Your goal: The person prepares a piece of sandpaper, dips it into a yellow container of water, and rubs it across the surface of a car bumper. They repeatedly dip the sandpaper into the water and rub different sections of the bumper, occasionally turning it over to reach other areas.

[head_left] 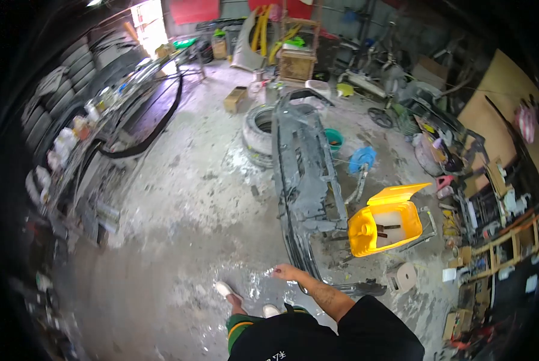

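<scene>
a long grey car bumper [305, 174], scuffed and patchy with filler, lies over the wet concrete floor [185, 204], its far end by a worn tyre [256, 129]. a yellow plastic bin [385, 225], lid up, stands just beside it. the right hand [286, 272] hangs slack and empty just beside the bumper's near end.

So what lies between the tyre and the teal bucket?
The grey bumper: in the head view its upper end lies between the tyre and the bucket.
</scene>
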Motion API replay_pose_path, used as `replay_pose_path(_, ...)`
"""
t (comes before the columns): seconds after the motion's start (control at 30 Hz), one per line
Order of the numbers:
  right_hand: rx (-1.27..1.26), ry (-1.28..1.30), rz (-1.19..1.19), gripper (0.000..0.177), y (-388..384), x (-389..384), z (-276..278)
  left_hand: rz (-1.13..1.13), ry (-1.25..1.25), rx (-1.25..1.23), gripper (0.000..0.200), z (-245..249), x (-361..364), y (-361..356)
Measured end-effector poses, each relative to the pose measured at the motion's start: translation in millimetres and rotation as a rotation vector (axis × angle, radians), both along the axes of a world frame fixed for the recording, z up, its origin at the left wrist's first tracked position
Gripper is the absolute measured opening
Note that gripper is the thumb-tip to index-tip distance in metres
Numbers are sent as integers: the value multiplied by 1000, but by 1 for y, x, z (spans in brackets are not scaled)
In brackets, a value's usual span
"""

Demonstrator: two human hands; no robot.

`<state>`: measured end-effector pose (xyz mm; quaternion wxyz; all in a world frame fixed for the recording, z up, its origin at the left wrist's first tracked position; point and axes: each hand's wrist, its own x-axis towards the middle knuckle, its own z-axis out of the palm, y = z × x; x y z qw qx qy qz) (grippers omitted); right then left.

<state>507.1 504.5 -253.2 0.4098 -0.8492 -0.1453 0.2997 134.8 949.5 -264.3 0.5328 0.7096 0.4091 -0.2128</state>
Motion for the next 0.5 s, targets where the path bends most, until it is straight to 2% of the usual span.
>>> replay_pose_path(0.1,37,-52,-158,44,-5,36,-15,-124,27,-12,24,-10,82,40)
replay_pose_path(0.17,-158,-20,-264,42,-13,51,-17,-206,49,-8,23,-11,140,72)
replay_pose_path(0.3,-189,-20,-469,36,-29,53,-9,-375,118,35,23,-9,272,152)
replay_pose_path(0.37,9,-56,-834,32,-29,52,-4,-452,164,91,23,-7,360,197)
replay_pose_path(0.4,16,-53,-870,32,-26,57,6,-482,219,141,23,-8,418,216)
replay_pose_path(0.43,-28,-38,-1017,31,-24,63,23,-511,279,204,23,-7,479,228)
replay_pose_path(0.47,-72,-19,-1162,30,-24,71,35,-473,17,-51,17,3,541,247)
replay_pose_path(0.5,2,-190,-1224,39,-25,80,41,-627,-230,172,16,9,603,245)
